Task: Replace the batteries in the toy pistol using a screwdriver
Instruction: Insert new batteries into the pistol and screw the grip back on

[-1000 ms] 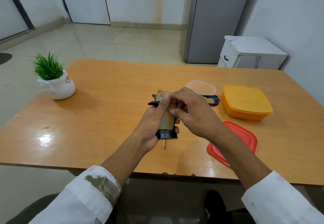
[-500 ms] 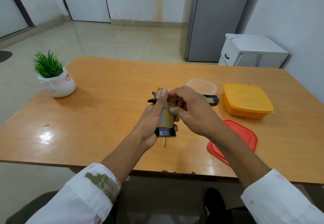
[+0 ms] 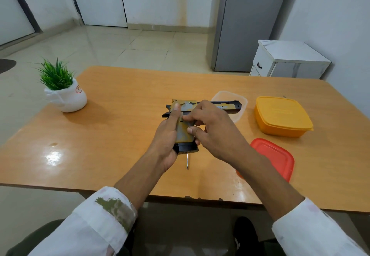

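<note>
Left hand [image 3: 167, 138] and right hand [image 3: 215, 133] still grasp the toy pistol [image 3: 184, 133].
Barely any change: the right hand pinches its handle, with the screwdriver [image 3: 187, 161] unused beneath both hands.

Glossy wood-grain laminate on table [image 3: 120, 135], glare patch at left. Matt plastic on toy pistol [image 3: 183, 133], yellow finish scuffed, base black. Shiny bare metal on screwdriver [image 3: 187, 161]. Smooth plastic for orange box [image 3: 280, 115] and red lid [image 3: 274, 155] (slight sheen). Translucent plastic tub [image 3: 224, 96]. White cloth sleeve [image 3: 96, 221], stained.

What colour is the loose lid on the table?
The lid is red, clearest in the head view.
</note>
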